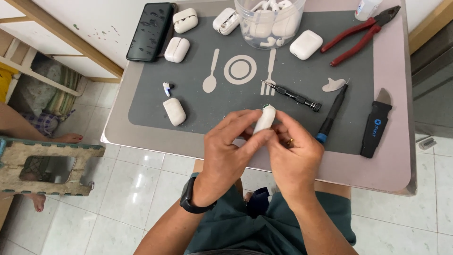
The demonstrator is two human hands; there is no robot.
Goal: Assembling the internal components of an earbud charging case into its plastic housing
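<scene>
The white earbud case (265, 118) sat pinched between both hands just above the near edge of the grey mat (151, 101), the left hand (226, 148) and right hand (295, 153) each clamped on it with fingertips. A blue-tipped black tool (331, 113) lay just right of them, a black screwdriver (292, 96) beyond, red pliers (361, 34) farther back.

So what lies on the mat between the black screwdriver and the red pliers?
In the head view, only bare grey mat lies between the black screwdriver and the red pliers.
</scene>
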